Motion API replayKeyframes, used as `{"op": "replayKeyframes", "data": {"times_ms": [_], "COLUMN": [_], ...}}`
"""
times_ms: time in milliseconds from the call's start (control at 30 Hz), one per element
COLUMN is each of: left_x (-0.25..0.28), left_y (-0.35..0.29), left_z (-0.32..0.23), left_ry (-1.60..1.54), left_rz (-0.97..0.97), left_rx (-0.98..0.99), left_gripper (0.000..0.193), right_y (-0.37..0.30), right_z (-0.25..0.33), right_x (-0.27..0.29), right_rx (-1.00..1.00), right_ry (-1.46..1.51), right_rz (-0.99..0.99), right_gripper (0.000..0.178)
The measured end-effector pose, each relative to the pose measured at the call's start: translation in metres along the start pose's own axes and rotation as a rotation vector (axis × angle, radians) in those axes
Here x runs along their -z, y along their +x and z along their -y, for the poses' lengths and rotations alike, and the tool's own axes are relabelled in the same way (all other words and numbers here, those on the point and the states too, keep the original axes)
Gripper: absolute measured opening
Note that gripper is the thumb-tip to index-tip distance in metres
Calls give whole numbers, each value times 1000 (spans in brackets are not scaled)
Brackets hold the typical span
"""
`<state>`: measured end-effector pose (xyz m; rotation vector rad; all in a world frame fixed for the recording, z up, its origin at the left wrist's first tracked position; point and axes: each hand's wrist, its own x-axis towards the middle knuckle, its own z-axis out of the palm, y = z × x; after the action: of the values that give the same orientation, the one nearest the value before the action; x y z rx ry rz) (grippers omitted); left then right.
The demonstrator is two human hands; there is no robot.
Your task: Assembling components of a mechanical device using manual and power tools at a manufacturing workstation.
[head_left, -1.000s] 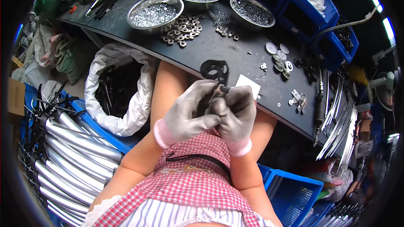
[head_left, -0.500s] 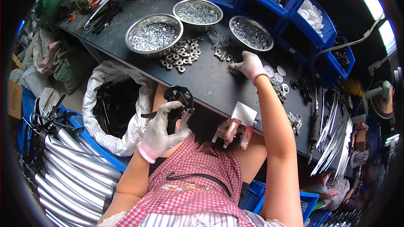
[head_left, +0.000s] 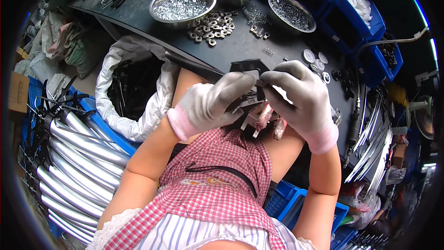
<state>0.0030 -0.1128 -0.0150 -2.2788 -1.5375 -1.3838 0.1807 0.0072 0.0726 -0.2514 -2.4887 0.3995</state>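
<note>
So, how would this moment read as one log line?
left hand: holding black part | right hand: at its edge | bowls: on table

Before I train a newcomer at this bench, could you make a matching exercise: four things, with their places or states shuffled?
1. Black part
2. White sack
3. Silver tubes
4. Metal pieces

A. Open, dark contents showing
B. Loose on the table
C. Between left hand and right hand
D. Stacked at the picture's lower left

Pairs: 1-C, 2-A, 3-D, 4-B
</note>
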Motion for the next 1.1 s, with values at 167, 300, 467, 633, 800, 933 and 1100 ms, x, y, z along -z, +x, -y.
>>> {"op": "replayKeyframes", "data": {"times_ms": [167,300,467,633,800,933,1100], "left_x": [-9,-3,2,-3,-11,-15,-23], "left_y": [9,14,22,19,21,25,31], "left_z": [-12,-19,-18,-12,-7,-4,-3], "left_ry": [-27,54,78,-104,-113,-92,-117], "left_rz": [38,-17,50,160,194,69,-45], "left_rx": [-15,-151,-195,-137,-90,-146,-162], "left_gripper": [95,111,114,109,116,124,90], "right_y": [-13,-20,-23,-24,-25,-20,-19], "right_z": [24,36,35,33,25,25,16], "right_x": [9,14,13,13,5,2,0], "right_rx": [6,53,-20,-4,-28,1,47], "right_ry": [-245,-467,-385,-473,-559,-655,-720], "right_rz": [15,114,88,78,39,21,-6], "right_gripper": [20,24,30,25,22,20,19]}}
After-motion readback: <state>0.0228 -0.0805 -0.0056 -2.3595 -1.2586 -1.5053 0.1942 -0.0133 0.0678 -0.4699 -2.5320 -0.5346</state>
